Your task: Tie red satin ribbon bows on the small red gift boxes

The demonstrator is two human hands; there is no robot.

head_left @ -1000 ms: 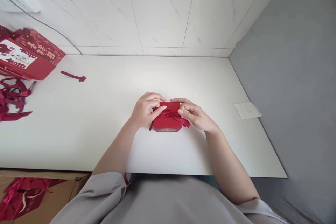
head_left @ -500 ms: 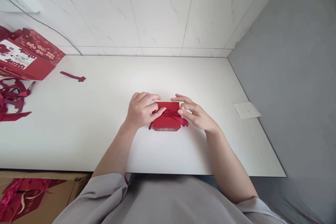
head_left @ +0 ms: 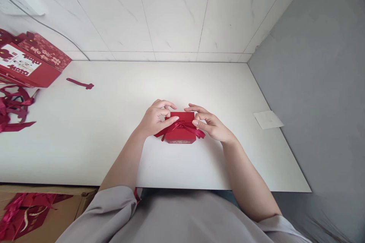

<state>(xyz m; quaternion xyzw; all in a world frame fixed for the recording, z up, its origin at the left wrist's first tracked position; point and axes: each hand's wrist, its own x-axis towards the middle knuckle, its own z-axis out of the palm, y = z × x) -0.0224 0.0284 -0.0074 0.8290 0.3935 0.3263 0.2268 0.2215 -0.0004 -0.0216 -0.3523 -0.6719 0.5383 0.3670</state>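
Observation:
A small red gift box (head_left: 180, 136) stands on the white table with a red ribbon (head_left: 186, 124) tied in a bow across its front. At the box's upper left is my left hand (head_left: 155, 117); its thumb reaches over the box near the knot and its fingers are bent but apart. My right hand (head_left: 213, 123) is at the right side, thumb and index finger closing on the ribbon by the bow, the other fingers raised behind the box. Ribbon tails hang out at both sides. Part of the bow is hidden under my left thumb.
Red gift bags (head_left: 42, 70) stand at the far left beside a heap of red ribbons (head_left: 17, 106). A dark red strip (head_left: 81, 83) lies on the table (head_left: 114, 152). A cardboard box (head_left: 65, 212) with red bags sits below left. White paper (head_left: 268, 119) lies at the right edge.
My left hand has shifted slightly and its thumb has eased up from the bow, baring the ribbon's left tail. My right hand has barely moved.

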